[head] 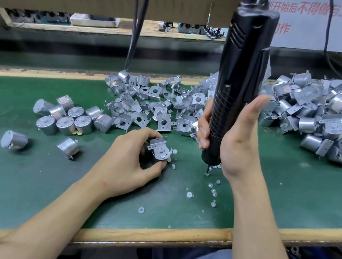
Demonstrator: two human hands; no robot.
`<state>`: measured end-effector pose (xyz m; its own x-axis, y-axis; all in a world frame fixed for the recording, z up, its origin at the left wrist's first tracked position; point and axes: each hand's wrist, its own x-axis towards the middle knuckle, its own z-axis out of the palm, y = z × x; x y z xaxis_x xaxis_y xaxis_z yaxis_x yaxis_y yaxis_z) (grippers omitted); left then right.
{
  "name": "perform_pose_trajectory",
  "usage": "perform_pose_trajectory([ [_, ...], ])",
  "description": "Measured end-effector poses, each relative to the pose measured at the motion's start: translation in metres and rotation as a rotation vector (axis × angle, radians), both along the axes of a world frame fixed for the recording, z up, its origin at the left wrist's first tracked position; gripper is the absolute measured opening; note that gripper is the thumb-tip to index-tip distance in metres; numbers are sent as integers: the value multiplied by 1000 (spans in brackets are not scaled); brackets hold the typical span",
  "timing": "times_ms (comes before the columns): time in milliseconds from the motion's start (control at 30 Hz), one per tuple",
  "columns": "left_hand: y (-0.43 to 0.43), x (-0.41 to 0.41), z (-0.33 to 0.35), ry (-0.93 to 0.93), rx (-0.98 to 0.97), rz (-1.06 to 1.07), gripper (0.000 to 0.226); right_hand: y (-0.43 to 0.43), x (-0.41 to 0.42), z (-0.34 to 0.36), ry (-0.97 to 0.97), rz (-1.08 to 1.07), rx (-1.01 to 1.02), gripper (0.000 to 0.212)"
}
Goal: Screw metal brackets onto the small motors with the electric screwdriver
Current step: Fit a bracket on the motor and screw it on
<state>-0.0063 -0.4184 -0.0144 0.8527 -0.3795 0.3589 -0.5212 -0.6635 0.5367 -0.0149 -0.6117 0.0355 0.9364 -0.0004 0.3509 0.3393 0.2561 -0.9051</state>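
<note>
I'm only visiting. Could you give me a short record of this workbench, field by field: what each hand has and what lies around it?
Left hand: holds a motor with bracket
Right hand: grips the electric screwdriver, upright
Screwdriver tip: down among the loose screws, not on the held motor
Behind the left hand: loose brackets
Far left: bare motors
Far right: heap of bracketed motors

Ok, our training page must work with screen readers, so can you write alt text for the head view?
A right hand holds a black electric screwdriver upright, bit down among loose screws on a green mat; the left hand grips a small bracketed motor. Bare motors, brackets and assembled units lie behind.
</note>
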Motion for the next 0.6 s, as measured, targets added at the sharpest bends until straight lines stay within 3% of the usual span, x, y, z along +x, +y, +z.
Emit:
perform_pose_trajectory([
  [600, -1, -5, 5, -110, -91, -52, 35, 20, -3, 19, -70, -14, 1, 68],
])
